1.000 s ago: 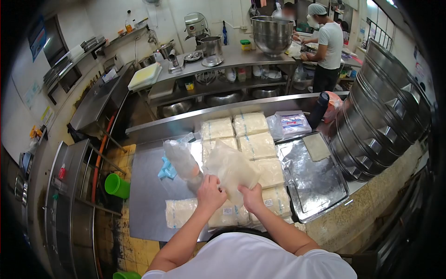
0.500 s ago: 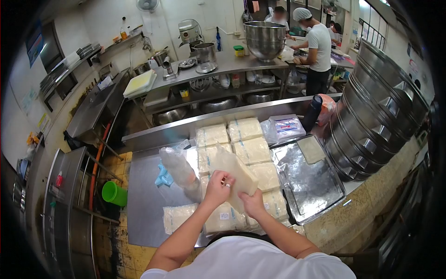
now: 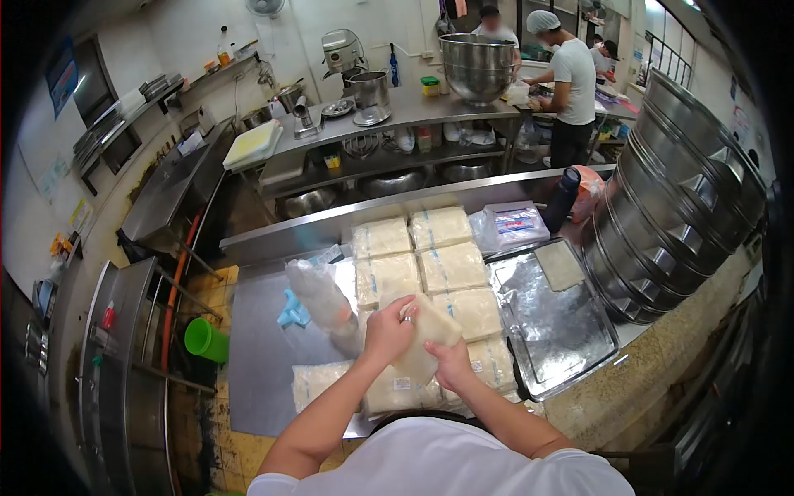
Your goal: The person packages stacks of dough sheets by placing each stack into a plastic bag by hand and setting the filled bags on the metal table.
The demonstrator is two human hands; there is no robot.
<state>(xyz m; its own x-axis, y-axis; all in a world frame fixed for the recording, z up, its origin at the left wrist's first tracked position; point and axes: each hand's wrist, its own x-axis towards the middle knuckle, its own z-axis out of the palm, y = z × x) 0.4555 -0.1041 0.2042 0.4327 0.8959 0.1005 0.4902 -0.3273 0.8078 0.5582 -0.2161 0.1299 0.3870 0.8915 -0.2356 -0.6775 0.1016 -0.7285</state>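
Note:
Between my two hands is a plastic-wrapped packet of pale, flat square sheets, tilted above the rows of packets. My left hand is closed on its left upper edge, a ring on one finger. My right hand grips the lower right corner, thumb on top. Under and around them lie several similar cream-coloured packets with blue print, in rows on the steel table. Left of these rests a crumpled clear plastic bag, beside a light-blue crumpled piece.
At the right is a metal tray with a pale square on it. Tall stacked steel steamers stand beyond. A bag pack and dark bottle sit behind. A co-worker stands at the back.
The loose plastic end of the packet, sticking up before, is now folded down. My left hand has moved slightly up along the packet. My right hand stays at its corner.

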